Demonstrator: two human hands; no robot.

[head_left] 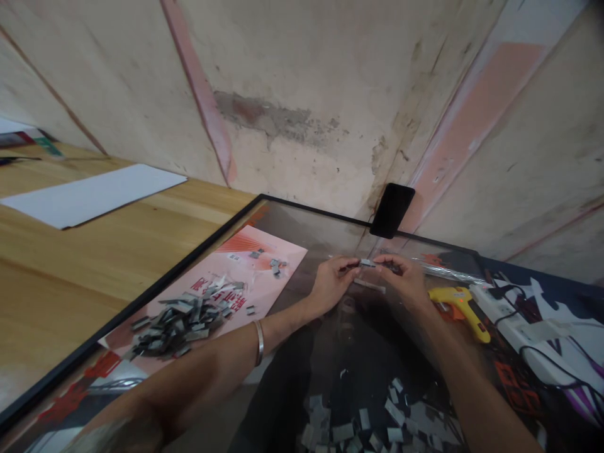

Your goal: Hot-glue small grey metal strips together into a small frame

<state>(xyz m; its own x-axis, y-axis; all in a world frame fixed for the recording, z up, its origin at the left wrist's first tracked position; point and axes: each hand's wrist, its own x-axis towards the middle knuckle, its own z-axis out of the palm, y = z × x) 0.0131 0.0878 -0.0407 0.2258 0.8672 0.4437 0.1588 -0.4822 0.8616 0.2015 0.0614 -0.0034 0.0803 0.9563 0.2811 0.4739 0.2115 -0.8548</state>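
Observation:
Both hands meet near the far side of the glossy tabletop (292, 233). Between their fingertips is a small flat grey piece (367, 263). My left hand (333, 283) pinches its left end, and my right hand (401, 277) grips its right end. Just below the fingers lies a thin pale strip (370, 286). A heap of dark grey flat pieces (182, 321) rests on a pink printed sheet (283, 251) to the left. Nearest me, many small pale grey pieces (363, 418) lie scattered on the dark surface.
A yellow glue gun (472, 311) lies right of my right hand, beside white power strips (523, 327) with black cables. A black phone (392, 211) leans against the stained wall (302, 75). White paper (99, 192) lies on the wooden table (56, 270) at left.

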